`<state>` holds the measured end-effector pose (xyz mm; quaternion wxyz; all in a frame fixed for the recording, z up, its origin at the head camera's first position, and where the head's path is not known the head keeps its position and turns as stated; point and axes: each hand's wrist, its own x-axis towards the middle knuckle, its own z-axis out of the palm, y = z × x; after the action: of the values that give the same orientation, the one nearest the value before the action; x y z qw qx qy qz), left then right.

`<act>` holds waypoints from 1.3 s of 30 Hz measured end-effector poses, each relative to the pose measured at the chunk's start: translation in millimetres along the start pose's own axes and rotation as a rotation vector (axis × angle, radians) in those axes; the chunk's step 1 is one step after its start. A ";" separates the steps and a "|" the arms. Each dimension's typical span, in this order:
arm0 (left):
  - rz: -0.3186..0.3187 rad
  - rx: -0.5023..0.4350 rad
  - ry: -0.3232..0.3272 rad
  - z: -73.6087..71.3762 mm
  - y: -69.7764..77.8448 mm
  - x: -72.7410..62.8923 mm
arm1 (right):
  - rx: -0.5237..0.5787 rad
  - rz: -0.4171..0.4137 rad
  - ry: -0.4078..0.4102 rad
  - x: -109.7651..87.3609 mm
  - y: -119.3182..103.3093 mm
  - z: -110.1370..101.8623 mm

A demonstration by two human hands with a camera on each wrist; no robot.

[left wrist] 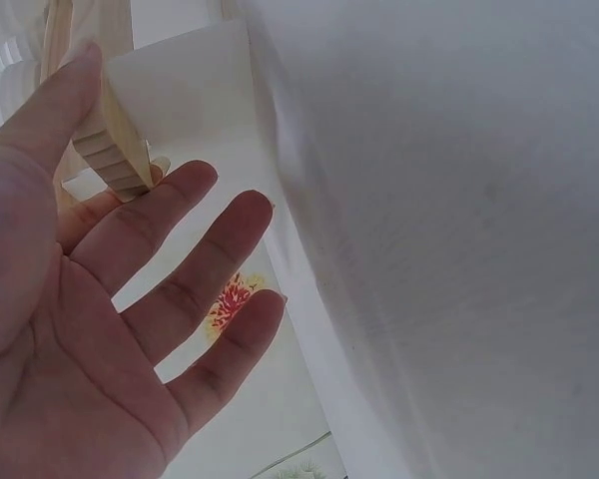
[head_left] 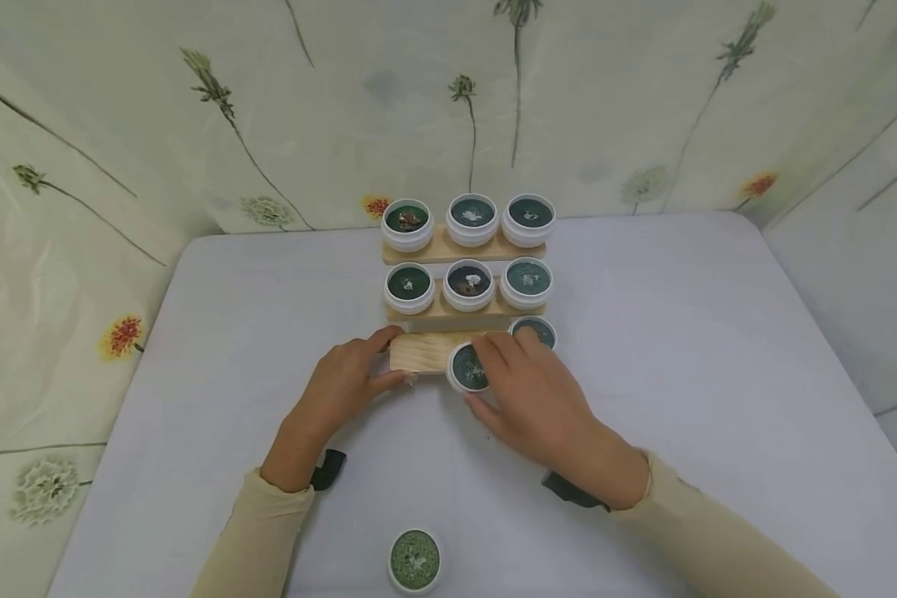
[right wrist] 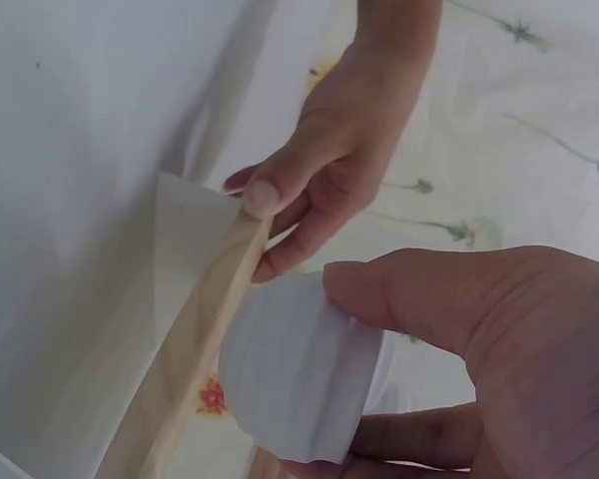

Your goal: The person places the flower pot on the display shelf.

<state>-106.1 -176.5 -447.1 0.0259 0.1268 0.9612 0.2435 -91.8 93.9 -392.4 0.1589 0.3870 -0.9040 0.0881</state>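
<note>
My left hand [head_left: 338,384] pinches the left end of a pale wooden step [head_left: 419,353], the lowest of a three-tier stand. Thumb and index finger grip its edges; the other fingers [left wrist: 195,269] are spread apart in the left wrist view. My right hand [head_left: 541,403] holds a small round white jar [head_left: 467,368] with a dark teal filling, between thumb and fingers. That jar is at the front edge of the step, slightly tilted; whether it touches the wood I cannot tell. Another teal-filled jar [head_left: 536,329] stands at the step's right end, partly hidden by the right hand.
Three white jars stand on the middle tier [head_left: 448,314] and three on the top tier [head_left: 463,256], with green, dark or teal fillings. A jar with a speckled light green filling [head_left: 414,561] stands near the front of the white-covered table [head_left: 680,332]. Flower-printed cloth [head_left: 419,108] hangs behind.
</note>
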 end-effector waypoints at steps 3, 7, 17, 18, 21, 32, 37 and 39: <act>-0.002 0.001 -0.006 1.3 -0.7 0.6 | -0.030 0.024 0.013 5.4 3.1 4.3; -0.011 0.000 -0.012 1.2 -0.2 0.2 | -0.037 0.078 0.012 9.8 5.7 7.7; -0.009 -0.001 -0.005 -1.3 1.6 0.9 | -0.062 0.151 -0.027 15.9 7.2 7.3; -0.010 0.001 -0.007 -1.3 1.6 0.9 | -0.065 0.157 -0.027 16.2 7.4 7.3; -0.017 0.004 -0.014 -1.0 1.1 1.1 | -0.065 0.177 -0.031 16.7 8.7 8.5; -0.031 0.014 -0.031 2.0 1.6 -2.7 | -0.030 0.219 -0.053 17.5 9.5 11.5; -0.012 0.020 -0.022 1.8 2.4 -1.4 | -0.024 0.229 -0.032 14.7 10.7 10.3; -0.005 0.021 -0.024 1.8 2.7 -0.5 | -0.017 0.226 -0.011 12.0 11.3 8.8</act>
<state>-104.8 -173.4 -447.4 0.0366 0.1275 0.9637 0.2318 -109.8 91.1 -396.8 0.1461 0.2815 -0.9435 0.0957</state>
